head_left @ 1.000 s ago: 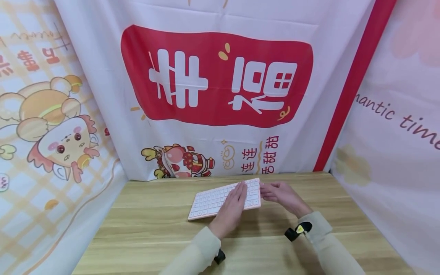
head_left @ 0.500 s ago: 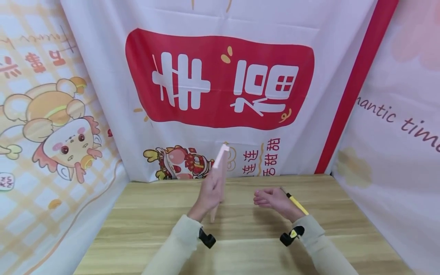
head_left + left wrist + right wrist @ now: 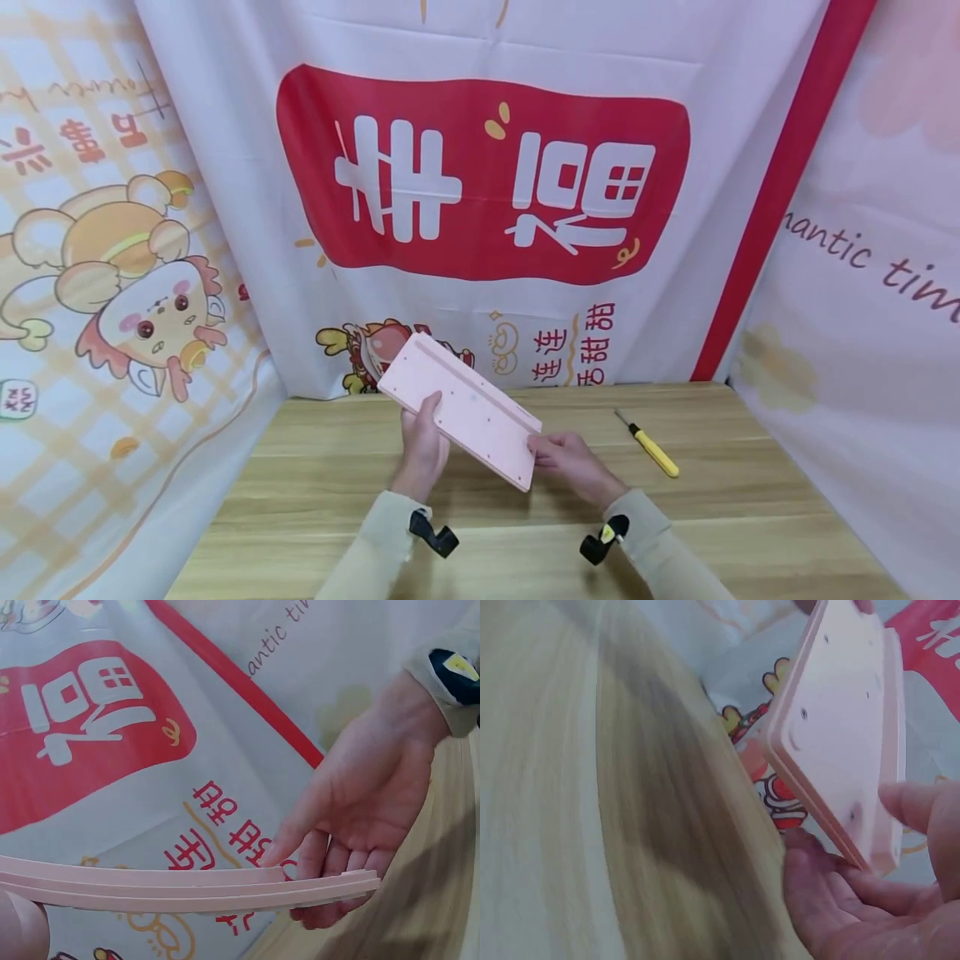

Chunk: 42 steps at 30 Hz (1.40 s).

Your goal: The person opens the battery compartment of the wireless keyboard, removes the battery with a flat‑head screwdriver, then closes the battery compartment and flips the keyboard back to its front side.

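Observation:
A pink keyboard (image 3: 468, 408) is held up off the table, its underside with several small screw holes facing me. It slants down from upper left to lower right. My left hand (image 3: 423, 446) grips its near long edge toward the left, thumb on the underside. At the right end my right hand (image 3: 573, 462) pinches the corner, thumb on the underside and fingers behind, as the right wrist view also shows the keyboard (image 3: 836, 727) between thumb and fingers. The left wrist view shows the keyboard (image 3: 187, 889) edge-on, with the right hand (image 3: 367, 795) at its far end.
A screwdriver (image 3: 652, 450) with a yellow handle lies on the wooden table (image 3: 525, 550) to the right of the right hand. Printed cloth (image 3: 480, 175) hangs behind the table and along both sides.
The keyboard was keys-up under the left hand, then stood on edge, and now its underside faces me. The right hand came away and now holds its right end. The screwdriver has come into sight.

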### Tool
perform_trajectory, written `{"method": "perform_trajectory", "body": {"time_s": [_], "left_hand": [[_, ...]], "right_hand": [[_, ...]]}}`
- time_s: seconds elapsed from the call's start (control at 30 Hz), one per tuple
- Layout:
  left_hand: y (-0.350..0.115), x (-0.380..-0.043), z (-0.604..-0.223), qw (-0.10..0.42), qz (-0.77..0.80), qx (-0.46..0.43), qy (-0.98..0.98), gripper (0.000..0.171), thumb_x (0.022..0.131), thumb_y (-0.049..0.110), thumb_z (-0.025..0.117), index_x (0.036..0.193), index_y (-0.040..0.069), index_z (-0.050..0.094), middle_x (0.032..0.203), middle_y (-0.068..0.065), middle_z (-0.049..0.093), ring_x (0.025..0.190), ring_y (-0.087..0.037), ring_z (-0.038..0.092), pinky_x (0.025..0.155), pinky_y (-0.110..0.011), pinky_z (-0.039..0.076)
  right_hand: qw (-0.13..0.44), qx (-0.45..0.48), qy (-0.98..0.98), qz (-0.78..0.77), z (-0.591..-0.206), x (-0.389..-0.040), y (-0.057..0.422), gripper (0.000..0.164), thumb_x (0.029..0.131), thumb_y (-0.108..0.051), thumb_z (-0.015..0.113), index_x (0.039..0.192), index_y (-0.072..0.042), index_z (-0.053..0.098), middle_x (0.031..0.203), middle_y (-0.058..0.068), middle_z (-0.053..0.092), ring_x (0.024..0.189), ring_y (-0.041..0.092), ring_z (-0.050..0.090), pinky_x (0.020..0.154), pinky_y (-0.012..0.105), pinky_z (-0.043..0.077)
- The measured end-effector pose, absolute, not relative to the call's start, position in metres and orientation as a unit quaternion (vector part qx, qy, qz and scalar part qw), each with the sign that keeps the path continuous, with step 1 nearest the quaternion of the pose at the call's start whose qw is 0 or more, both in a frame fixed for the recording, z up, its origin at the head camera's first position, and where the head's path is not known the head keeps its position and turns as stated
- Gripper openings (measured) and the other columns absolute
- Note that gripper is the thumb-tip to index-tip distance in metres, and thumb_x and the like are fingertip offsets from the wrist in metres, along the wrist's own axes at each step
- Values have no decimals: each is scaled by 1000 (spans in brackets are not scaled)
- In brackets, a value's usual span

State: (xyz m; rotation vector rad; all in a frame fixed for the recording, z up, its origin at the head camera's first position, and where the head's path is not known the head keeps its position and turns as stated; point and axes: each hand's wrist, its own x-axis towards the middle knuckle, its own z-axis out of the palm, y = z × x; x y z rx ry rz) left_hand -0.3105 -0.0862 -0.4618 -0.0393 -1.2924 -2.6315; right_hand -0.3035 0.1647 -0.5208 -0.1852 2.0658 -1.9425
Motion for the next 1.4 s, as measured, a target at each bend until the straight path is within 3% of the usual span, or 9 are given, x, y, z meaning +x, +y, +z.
{"method": "perform_trajectory", "body": {"time_s": [0.17, 0.27, 0.43, 0.53, 0.7, 0.83, 1.03, 1.2, 1.4], "left_hand": [[-96, -312, -469, 91, -907, 4, -411, 70, 102, -3, 46, 165, 8, 18, 169, -19, 31, 158, -33, 34, 127, -42, 36], [-109, -315, -471, 67, -904, -5, -422, 71, 101, -3, 49, 165, 11, 20, 167, -16, 34, 154, -30, 40, 124, -42, 40], [-134, -320, -479, 26, -876, 11, -481, 61, 102, 3, 57, 159, 2, 36, 143, -11, 60, 122, -14, 67, 103, -32, 57], [-150, -323, -487, -6, -835, 30, -549, 60, 101, 7, 62, 155, -6, 41, 135, -15, 65, 106, -12, 73, 95, -30, 61], [-172, -325, -499, -55, -742, 50, -667, 57, 103, 22, 67, 150, -5, 49, 136, -21, 63, 103, -14, 70, 90, -27, 61], [-180, -323, -509, -55, -653, 60, -753, 42, 103, 33, 70, 126, -2, 67, 110, -12, 69, 90, -15, 65, 76, -25, 58], [-181, -317, -524, -48, -565, 46, -823, 28, 100, 32, 73, 94, 5, 74, 83, -3, 65, 74, -16, 58, 67, -31, 52], [-178, -314, -534, -48, -511, 45, -857, 25, 98, 30, 76, 86, 8, 75, 78, -4, 67, 69, -15, 60, 60, -28, 53], [-174, -313, -539, -37, -458, 43, -887, 23, 96, 29, 79, 85, 9, 78, 79, -5, 70, 68, -14, 66, 60, -27, 59]], "right_hand": [[133, -11, 663, -737, -528, -305, 162, 42, 106, -18, 64, 130, 15, 58, 105, 6, 73, 96, 12, 71, 92, 28, 60], [120, 14, 656, -745, -524, -308, 171, 41, 105, -16, 66, 130, 15, 58, 105, 7, 73, 95, 13, 71, 89, 28, 60], [97, 39, 677, -728, -509, -316, 193, 37, 104, -16, 67, 127, 13, 62, 98, 4, 74, 89, 11, 69, 82, 28, 60], [96, 32, 698, -709, -501, -319, 204, 36, 105, -17, 65, 126, 13, 64, 94, 1, 74, 85, 10, 69, 78, 27, 59], [99, 15, 721, -686, -494, -323, 218, 39, 105, -18, 67, 127, 14, 63, 95, 2, 75, 86, 9, 71, 81, 28, 61], [95, 7, 736, -670, -494, -325, 226, 39, 102, -16, 70, 124, 15, 63, 99, 5, 75, 90, 10, 71, 84, 28, 62], [83, 19, 799, -595, -505, -328, 230, 33, 98, -21, 77, 114, 8, 73, 100, 8, 78, 88, 14, 73, 85, 36, 64], [67, 36, 842, -534, -516, -328, 228, 22, 95, -23, 80, 100, -2, 79, 95, 7, 77, 84, 16, 70, 75, 32, 62], [37, 40, 871, -487, -529, -328, 225, 17, 94, -21, 81, 98, -4, 79, 89, 7, 75, 78, 16, 67, 67, 28, 58]]}}
